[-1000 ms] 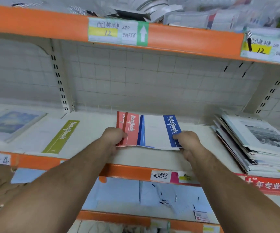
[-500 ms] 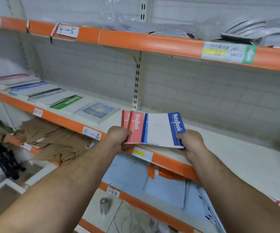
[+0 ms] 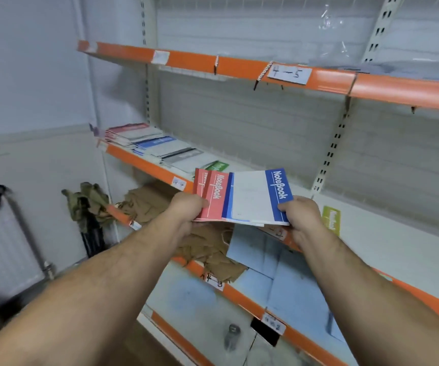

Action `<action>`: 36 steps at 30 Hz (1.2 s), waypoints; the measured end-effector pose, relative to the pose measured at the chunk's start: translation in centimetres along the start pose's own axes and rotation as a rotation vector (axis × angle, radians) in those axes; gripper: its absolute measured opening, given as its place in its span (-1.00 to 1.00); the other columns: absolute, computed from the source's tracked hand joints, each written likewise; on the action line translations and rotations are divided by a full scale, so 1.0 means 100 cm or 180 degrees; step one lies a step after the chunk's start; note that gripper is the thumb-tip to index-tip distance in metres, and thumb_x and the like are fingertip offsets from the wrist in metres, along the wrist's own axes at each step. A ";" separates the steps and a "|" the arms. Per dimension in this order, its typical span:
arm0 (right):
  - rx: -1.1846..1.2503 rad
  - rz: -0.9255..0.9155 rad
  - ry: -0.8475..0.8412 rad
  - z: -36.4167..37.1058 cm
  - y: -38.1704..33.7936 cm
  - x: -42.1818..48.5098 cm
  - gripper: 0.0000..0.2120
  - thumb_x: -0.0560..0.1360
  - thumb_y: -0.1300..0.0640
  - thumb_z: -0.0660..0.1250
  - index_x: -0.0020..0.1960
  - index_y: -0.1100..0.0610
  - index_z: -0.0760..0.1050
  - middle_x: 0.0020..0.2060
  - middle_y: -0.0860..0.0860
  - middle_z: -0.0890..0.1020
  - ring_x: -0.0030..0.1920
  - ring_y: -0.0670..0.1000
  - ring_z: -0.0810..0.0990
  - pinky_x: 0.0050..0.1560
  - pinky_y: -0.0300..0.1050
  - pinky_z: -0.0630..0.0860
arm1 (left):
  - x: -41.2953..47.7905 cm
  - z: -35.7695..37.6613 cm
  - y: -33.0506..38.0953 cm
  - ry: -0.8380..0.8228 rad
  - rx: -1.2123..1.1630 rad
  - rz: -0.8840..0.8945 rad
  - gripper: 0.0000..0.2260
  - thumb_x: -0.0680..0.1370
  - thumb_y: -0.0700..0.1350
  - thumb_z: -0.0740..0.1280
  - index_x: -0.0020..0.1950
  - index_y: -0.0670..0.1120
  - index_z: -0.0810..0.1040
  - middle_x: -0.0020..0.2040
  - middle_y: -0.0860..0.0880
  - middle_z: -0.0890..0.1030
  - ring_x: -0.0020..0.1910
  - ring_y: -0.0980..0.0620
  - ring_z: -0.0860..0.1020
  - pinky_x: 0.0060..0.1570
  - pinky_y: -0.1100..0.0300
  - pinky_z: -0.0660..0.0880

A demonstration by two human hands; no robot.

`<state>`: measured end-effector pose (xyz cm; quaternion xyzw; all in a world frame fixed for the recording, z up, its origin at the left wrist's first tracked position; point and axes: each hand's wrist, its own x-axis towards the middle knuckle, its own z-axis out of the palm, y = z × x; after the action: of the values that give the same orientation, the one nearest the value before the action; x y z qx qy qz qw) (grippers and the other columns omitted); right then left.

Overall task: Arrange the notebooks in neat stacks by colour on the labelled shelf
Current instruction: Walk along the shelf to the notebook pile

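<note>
Red, blue notebooks [image 3: 250, 199] — perhaps four, half-hidden — left hand [image 3: 186, 208], right hand [image 3: 301, 216] gripping

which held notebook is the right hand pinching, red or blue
The blue notebook, at the fan's right end; the red notebooks sit at the left, in the grip of the left hand.

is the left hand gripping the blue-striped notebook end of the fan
No, the left hand grips the red-covered paper notebooks, while the right hand pinches the white notebook with the blue stripe.
</note>
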<state>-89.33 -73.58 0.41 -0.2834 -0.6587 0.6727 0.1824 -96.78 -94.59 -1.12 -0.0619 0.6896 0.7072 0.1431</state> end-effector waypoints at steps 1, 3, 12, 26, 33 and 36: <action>0.0013 0.0036 -0.0078 0.020 -0.001 -0.001 -0.77 0.49 0.42 0.31 0.11 0.23 0.51 0.01 0.22 0.66 -0.08 0.22 0.67 -0.05 0.19 0.64 | 0.005 -0.018 0.001 0.0044 0.0020 -0.0015 -0.86 0.60 -0.16 0.37 0.14 -0.10 0.51 0.01 -0.11 0.68 -0.03 -0.07 0.67 -0.13 0.05 0.63; -0.0009 0.0051 -0.0193 0.057 -0.002 -0.003 -0.76 0.49 0.40 0.32 0.14 0.23 0.50 0.01 0.20 0.66 -0.04 0.22 0.68 0.01 0.22 0.63 | 0.017 -0.051 0.003 0.0128 0.0043 -0.0045 -0.88 0.60 -0.11 0.37 0.10 -0.09 0.51 -0.02 -0.09 0.69 -0.05 -0.06 0.68 -0.03 0.01 0.64; -0.0215 -0.0111 -0.0449 0.179 0.000 0.023 -0.86 0.51 0.39 0.32 -0.05 0.18 0.48 -0.06 0.13 0.63 -0.17 0.09 0.64 -0.25 -0.09 0.57 | 0.076 -0.144 0.010 0.0422 -0.0141 -0.0059 -0.95 0.61 -0.17 0.34 0.05 -0.08 0.49 -0.04 -0.10 0.69 -0.08 -0.06 0.69 -0.13 0.05 0.63; -0.0181 -0.0063 -0.0830 0.327 -0.035 0.170 -0.83 0.48 0.40 0.30 -0.11 0.14 0.51 -0.09 0.16 0.67 -0.18 0.11 0.66 -0.19 -0.07 0.59 | 0.246 -0.188 0.077 0.0810 -0.0045 -0.0024 -0.89 0.58 -0.22 0.36 0.09 -0.15 0.52 -0.03 -0.13 0.71 -0.09 -0.09 0.70 -0.15 0.04 0.62; -0.0190 -0.0009 -0.0965 0.381 -0.047 0.222 -0.84 0.49 0.40 0.31 -0.10 0.16 0.50 -0.01 0.18 0.67 -0.04 0.19 0.67 -0.09 0.02 0.62 | 0.301 -0.204 0.106 0.0882 -0.0090 0.0029 -0.94 0.60 -0.25 0.33 0.03 -0.12 0.48 -0.01 -0.12 0.68 -0.08 -0.08 0.68 -0.21 0.08 0.61; -0.0194 -0.0043 -0.0957 0.400 -0.049 0.236 -0.83 0.48 0.41 0.28 -0.09 0.16 0.51 0.00 0.19 0.67 -0.04 0.20 0.68 -0.03 0.07 0.62 | 0.326 -0.216 0.113 0.0847 -0.0192 0.0025 -0.92 0.60 -0.26 0.33 0.04 -0.11 0.48 0.01 -0.13 0.68 -0.06 -0.09 0.67 -0.24 0.09 0.61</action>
<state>-133.00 -89.96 0.82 -0.1805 -0.7005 0.6861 0.0776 -133.45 -112.28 -0.46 -0.1567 0.6812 0.7137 0.0456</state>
